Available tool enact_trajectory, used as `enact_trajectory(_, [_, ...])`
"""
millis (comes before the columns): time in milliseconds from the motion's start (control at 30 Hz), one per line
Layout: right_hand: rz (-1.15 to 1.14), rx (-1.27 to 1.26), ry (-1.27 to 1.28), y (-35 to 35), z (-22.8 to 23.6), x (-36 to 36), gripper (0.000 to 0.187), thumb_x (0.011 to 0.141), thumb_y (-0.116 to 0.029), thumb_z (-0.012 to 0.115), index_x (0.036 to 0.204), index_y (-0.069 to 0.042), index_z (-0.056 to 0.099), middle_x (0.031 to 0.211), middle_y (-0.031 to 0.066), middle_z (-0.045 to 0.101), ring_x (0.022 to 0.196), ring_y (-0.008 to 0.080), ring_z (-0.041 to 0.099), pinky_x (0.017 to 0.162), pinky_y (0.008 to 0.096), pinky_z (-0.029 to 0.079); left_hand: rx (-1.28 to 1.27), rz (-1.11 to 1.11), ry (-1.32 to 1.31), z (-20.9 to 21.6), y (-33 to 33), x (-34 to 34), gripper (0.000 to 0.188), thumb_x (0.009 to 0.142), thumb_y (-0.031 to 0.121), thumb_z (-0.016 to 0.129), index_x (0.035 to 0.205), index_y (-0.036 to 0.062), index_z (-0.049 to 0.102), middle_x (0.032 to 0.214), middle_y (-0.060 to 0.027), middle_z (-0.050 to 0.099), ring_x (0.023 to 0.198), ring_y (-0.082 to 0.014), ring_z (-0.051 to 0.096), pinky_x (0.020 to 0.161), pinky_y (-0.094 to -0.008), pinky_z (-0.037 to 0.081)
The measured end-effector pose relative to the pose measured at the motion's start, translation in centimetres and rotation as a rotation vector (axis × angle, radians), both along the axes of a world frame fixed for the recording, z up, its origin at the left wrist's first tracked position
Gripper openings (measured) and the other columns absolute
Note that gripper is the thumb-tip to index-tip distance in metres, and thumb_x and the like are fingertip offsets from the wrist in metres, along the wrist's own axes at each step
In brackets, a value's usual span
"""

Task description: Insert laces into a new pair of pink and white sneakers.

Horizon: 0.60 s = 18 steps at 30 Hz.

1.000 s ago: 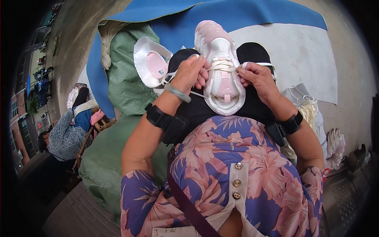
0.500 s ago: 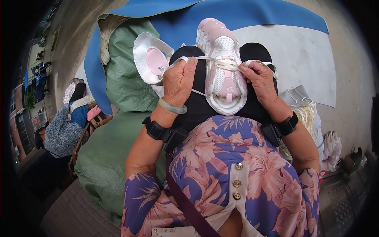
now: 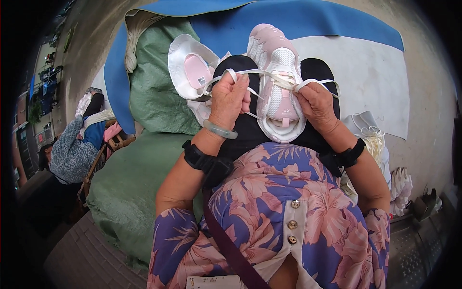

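Hands on lace, exact pinch unclear

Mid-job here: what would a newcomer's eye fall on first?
Likely the pink-and-white shoe, upper middle, between the black-clad knees, toe pointing away from the person. Next, the white lace running across it, held by the left hand and right hand on either side. Then the purple-and-pink floral top, filling the lower middle.

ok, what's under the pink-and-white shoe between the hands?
Black trousers show on both sides of the shoe, so probably the lap. Its underside and whatever that directly touches are hidden by the shoe itself.
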State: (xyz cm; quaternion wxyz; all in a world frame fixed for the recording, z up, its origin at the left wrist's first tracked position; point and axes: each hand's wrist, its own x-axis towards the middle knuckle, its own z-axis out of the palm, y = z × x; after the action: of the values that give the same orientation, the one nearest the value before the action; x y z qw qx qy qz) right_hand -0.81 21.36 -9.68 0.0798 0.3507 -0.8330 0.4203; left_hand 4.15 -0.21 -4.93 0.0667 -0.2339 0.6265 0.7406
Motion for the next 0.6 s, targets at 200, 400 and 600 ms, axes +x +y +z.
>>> enact_trajectory(200, [-0.097,-0.14,-0.408,0.6,0.3,0.4,0.011,0.075,-0.002,0.064,0.077,-0.001,0.053,0.067,0.0086,0.048,0.058,0.0205,0.048,0.054,0.028,0.04,-0.156,-0.093,0.043,-0.9,0.4,-0.4,0.015,0.086,0.019,0.059,0.08,0.0085,0.05,0.059,0.0007,0.053,0.042,-0.0046,0.048,0.036,-0.0154,0.034])
enact_trajectory(400, [-0.066,-0.163,-0.4,0.7,-0.1,0.2,0.013,0.078,-0.004,0.062,0.075,-0.001,0.05,0.065,0.0048,0.045,0.06,0.0144,0.043,0.055,0.0259,0.037,-0.271,-0.205,0.034,-1.4,0.7,-0.5,0.011,0.083,0.01,0.059,0.08,0.0044,0.05,0.06,0.0002,0.051,0.044,-0.0031,0.044,0.038,-0.0167,0.037])
enact_trajectory(600, [-0.064,-0.166,-0.456,0.9,-0.6,0.1,0.014,0.079,-0.005,0.063,0.076,-0.001,0.05,0.065,0.0033,0.044,0.06,0.0127,0.042,0.055,0.0249,0.037,-0.361,-0.163,0.095,-2.2,0.9,-1.1,0.006,0.08,0.006,0.057,0.081,0.0041,0.052,0.061,0.0003,0.052,0.045,-0.0038,0.046,0.04,-0.018,0.038])
